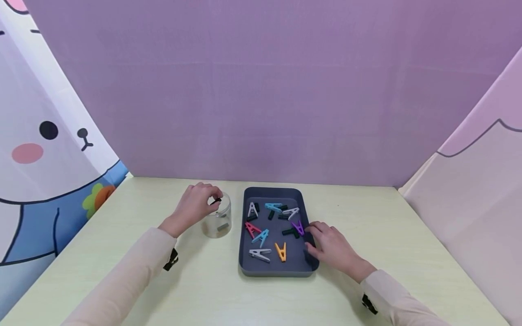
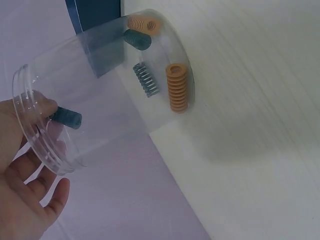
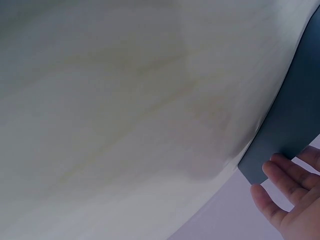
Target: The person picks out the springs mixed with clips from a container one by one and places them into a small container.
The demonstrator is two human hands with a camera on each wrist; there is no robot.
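Logging head view first: we saw the left hand (image 1: 191,208) pinching a dark spring (image 1: 216,200) at the mouth of a clear jar (image 1: 211,227), probably held by one end so it fit through the opening. The gray tray (image 1: 277,273) sat just beside the jar, likely for a short reach, with clips (image 1: 280,251) and more dark springs scattered inside. The right hand (image 1: 334,246) lay at the tray's right rim near a purple clip (image 1: 298,227), fingers relaxed, grasping nothing we could make out; perhaps it steadied the tray. Left wrist view: we found the pinched spring inside the jar's neck, with orange springs (image 2: 177,89) and green springs (image 2: 146,80) at the bottom. Right wrist view: we had loosely spread fingers by the tray's outer wall; firm contact, we couldn't tell.
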